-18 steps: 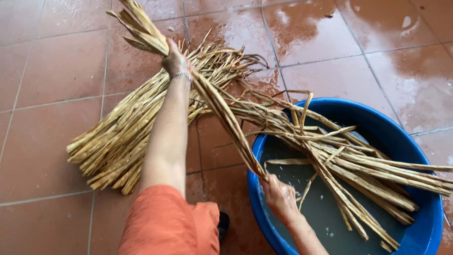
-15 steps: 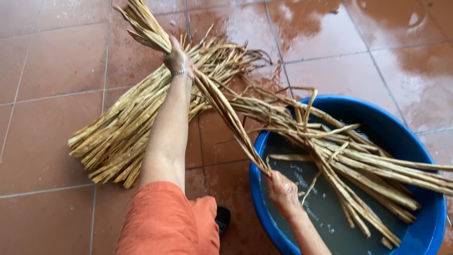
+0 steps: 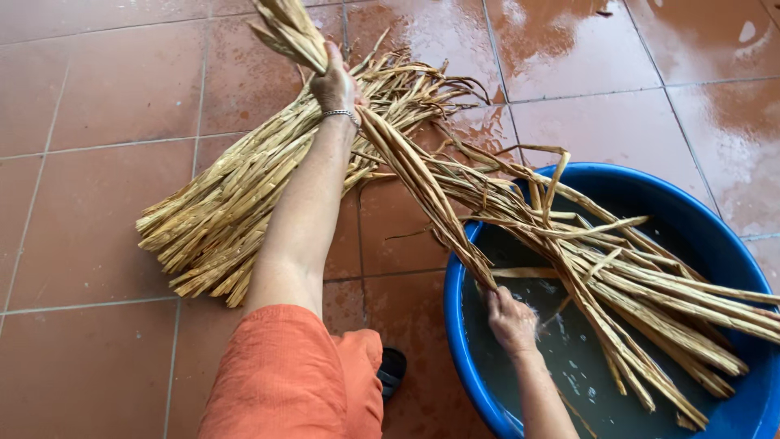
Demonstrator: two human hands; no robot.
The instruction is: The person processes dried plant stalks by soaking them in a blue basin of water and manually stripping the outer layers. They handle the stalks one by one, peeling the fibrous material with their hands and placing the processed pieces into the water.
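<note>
Dried reed strips are stretched between both hands: the upper end is clamped in the left hand, the lower end gripped by the right hand inside a blue basin of water. More strips soak beside the right hand; a bundle lies on the wet tiled floor below the left hand.

Left hand, wrist in a thin silver bracelet, arm in an orange sleeve, closed round one long pale dried-leaf strip running down to the right hand, which grips its lower end inside the round blue plastic basin of murky water. More straw-coloured strips lie across the basin; a loose bundle of the same dry stalks lies on the wet terracotta floor tiles.
</note>
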